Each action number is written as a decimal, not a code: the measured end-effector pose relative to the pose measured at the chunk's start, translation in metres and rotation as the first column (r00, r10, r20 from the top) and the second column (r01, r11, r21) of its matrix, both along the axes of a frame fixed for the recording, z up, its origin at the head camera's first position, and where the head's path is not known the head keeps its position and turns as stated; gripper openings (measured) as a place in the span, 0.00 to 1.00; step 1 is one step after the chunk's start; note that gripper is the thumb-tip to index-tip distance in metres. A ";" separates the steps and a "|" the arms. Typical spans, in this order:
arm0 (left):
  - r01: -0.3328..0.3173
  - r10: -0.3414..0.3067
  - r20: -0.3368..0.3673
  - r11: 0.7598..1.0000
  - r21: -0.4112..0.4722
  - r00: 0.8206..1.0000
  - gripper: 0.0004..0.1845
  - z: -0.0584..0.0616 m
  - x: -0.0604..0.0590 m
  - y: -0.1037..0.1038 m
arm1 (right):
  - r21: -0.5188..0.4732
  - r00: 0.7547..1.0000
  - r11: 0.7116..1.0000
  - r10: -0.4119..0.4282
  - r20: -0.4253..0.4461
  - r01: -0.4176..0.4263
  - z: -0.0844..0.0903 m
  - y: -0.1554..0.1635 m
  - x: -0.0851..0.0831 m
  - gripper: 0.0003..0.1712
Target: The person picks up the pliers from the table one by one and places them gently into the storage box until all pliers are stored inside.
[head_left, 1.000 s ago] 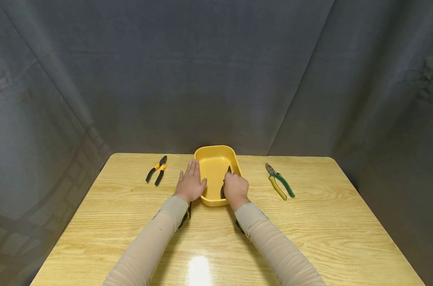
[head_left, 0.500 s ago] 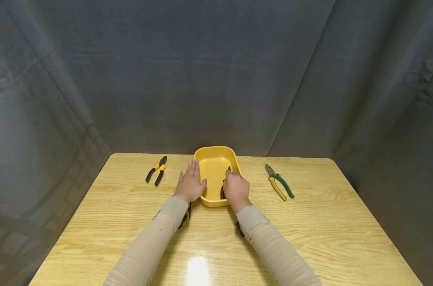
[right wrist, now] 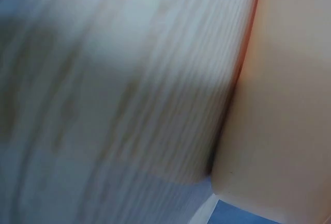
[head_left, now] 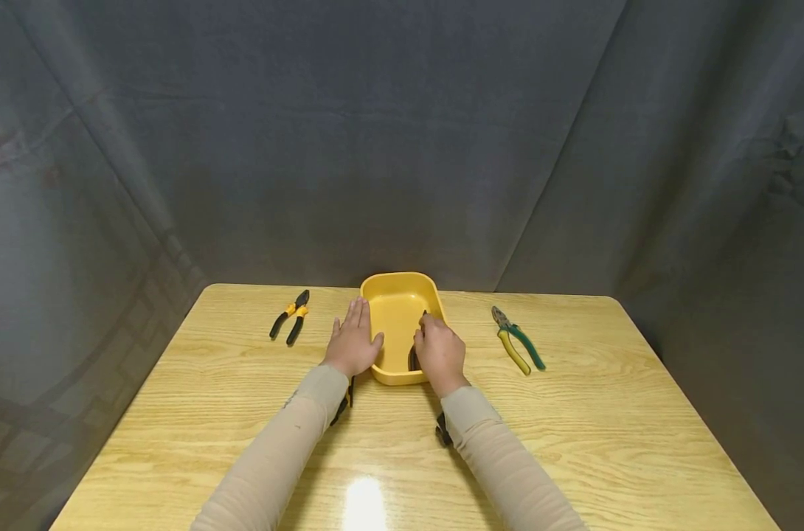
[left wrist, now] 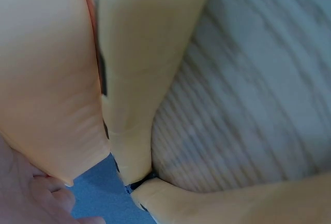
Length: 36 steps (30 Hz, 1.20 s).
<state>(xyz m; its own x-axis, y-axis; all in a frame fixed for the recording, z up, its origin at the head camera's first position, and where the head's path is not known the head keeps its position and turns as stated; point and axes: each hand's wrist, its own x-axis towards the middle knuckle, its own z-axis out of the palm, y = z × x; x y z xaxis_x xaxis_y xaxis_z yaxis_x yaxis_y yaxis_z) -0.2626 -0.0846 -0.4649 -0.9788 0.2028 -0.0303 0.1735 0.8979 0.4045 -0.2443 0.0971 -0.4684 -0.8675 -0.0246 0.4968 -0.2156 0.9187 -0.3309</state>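
A yellow tray [head_left: 398, 279] stands at the middle of the wooden table [head_left: 574, 420]. My left hand [head_left: 353, 341] lies flat on the table with straight fingers, its thumb side against the tray's left wall. My right hand [head_left: 438, 351] reaches over the tray's right rim, fingers curled round dark pliers [head_left: 413, 359] whose tip [head_left: 424, 316] points away inside the tray. The hand hides most of that tool. The left wrist view shows the tray wall [left wrist: 139, 53] close up and blurred. The right wrist view shows the tray wall [right wrist: 279, 105] beside bare wood.
Black-and-orange pliers [head_left: 291, 317] lie on the table to the left of the tray. Green-and-yellow pliers [head_left: 518, 338] lie to its right. Dark grey cloth hangs behind and beside the table.
Almost nothing differs. My right hand has edged slightly left and further into the tray with the dark pliers. The left hand stays in place.
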 end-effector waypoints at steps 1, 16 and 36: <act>0.000 0.000 -0.001 1.000 0.002 1.000 0.41 0.000 0.000 0.000 | -0.007 1.000 1.000 -0.001 -0.005 0.001 0.000 0.000 0.000 0.07; -0.001 0.001 -0.002 1.000 0.011 1.000 0.41 0.002 0.003 -0.001 | -0.105 0.991 0.992 0.055 -0.119 -0.067 -0.005 0.003 0.000 0.07; 0.013 -0.013 -0.016 1.000 0.024 1.000 0.41 0.002 0.004 -0.001 | -0.209 0.970 0.977 -0.006 -0.245 -0.047 -0.009 0.007 0.002 0.07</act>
<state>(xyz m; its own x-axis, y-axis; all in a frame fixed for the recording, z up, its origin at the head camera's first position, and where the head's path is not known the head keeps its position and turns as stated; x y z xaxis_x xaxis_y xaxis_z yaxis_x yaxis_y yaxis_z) -0.2584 -0.0851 -0.4632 -0.9764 0.2160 -0.0091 0.1919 0.8854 0.4234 -0.2423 0.1036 -0.4776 -0.7208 0.0874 0.6877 -0.3317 0.8276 -0.4528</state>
